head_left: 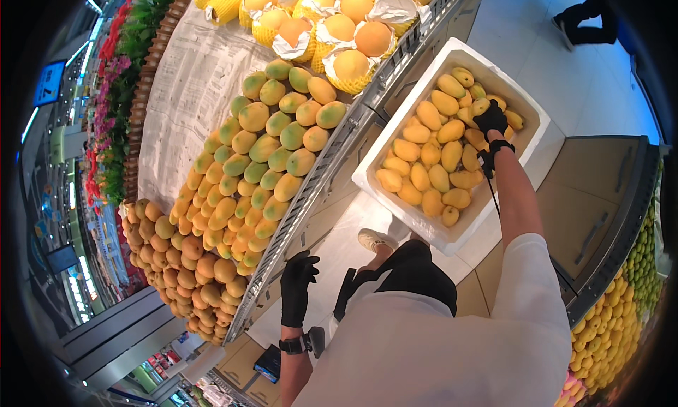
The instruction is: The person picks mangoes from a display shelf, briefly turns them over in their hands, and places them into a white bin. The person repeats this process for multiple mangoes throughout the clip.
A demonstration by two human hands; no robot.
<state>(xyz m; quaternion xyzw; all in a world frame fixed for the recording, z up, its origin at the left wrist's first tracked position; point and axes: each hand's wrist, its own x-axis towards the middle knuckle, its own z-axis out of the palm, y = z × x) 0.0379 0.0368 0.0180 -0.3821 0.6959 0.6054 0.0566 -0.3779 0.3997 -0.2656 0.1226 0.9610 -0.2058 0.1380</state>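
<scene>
"Two black gloves on show. What has the right hand (pixel 491 119) got?"

"Its fingers are bent down against a yellow mango (pixel 481 107), toward the far right corner of the white foam box (pixel 452 239)."

"Gripped, or only touched?"

"I can't tell. The back of the glove hides the palm and most of the fingers, so how tightly they close doesn't show."

"Anything around that fruit?"

"More yellow mangoes (pixel 450 156), heaped close together in the box."

"And the left hand (pixel 299 274)?"

"Nothing visible in it. The fingers are loosely bent, well short of a fist, near the slatted rail (pixel 311 189) edging the display of greenish-yellow fruit (pixel 264 148). It's well apart from the box."
</scene>
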